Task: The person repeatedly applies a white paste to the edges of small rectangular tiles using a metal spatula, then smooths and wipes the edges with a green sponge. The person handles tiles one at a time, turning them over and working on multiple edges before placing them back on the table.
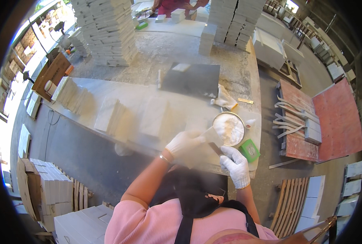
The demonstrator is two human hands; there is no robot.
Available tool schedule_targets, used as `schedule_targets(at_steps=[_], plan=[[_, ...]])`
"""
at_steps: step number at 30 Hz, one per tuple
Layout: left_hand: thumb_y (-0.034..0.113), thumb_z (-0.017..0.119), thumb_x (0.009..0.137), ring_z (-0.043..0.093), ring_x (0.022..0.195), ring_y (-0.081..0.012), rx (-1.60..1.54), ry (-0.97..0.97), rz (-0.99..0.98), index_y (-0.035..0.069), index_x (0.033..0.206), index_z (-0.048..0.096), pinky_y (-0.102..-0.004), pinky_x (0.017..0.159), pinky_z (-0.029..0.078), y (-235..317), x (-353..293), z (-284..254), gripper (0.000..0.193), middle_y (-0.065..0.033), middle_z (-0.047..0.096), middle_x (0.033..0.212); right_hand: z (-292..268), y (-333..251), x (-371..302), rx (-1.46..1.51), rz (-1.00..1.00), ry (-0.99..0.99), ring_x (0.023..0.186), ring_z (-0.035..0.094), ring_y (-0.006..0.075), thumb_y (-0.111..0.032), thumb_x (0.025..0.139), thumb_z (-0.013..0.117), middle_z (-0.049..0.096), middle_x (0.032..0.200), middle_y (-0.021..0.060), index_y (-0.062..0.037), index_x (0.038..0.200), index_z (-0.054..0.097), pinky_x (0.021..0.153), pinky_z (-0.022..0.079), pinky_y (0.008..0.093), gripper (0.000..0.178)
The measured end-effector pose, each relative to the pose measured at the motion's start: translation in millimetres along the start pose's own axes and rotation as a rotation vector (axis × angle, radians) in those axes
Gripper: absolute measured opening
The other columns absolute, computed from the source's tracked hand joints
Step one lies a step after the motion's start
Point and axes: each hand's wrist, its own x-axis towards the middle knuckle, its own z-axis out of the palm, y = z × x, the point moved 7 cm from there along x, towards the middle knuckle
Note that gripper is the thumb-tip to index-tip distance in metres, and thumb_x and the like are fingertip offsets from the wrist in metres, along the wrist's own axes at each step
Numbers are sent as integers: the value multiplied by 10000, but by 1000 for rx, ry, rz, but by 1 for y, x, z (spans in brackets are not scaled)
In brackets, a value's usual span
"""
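Observation:
My left hand, in a white glove, is closed on a pale flat piece that looks like a white tile; haze blurs its outline and the fingertips. My right hand, also in a white glove, grips a dark flat scraper held against or just beside that piece; I cannot tell whether they touch. Just beyond my hands stands a round tub filled with white paste or powder. A green box lies to the right of the tub.
Several white tile stacks line the table. A dark board, a crumpled glove and a small wooden strip lie farther back. Tall tile piles rise beyond. Another person in red works across the table.

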Motion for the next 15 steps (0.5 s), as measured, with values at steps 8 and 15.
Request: schedule_targets(at_steps=[8,15], plan=[[410,648,966,718,1028,-233,-88,-69,33,62,1265,698,-341,918,540,5,-7,5,461,-149,752,1127,-93,-64,-7,176,-297,557,737,602,104,-17,969,636,651,852,21,8,1329,626,696,520,259,361],[458,657,963,669,1182,-226,271,-65,24,109,1361,653,-327,993,509,-11,14,4,529,-164,663,1358,-52,-19,-1,178,-215,326,777,678,187,1,959,646,713,953,116,-21,1359,621,724,567,313,401]])
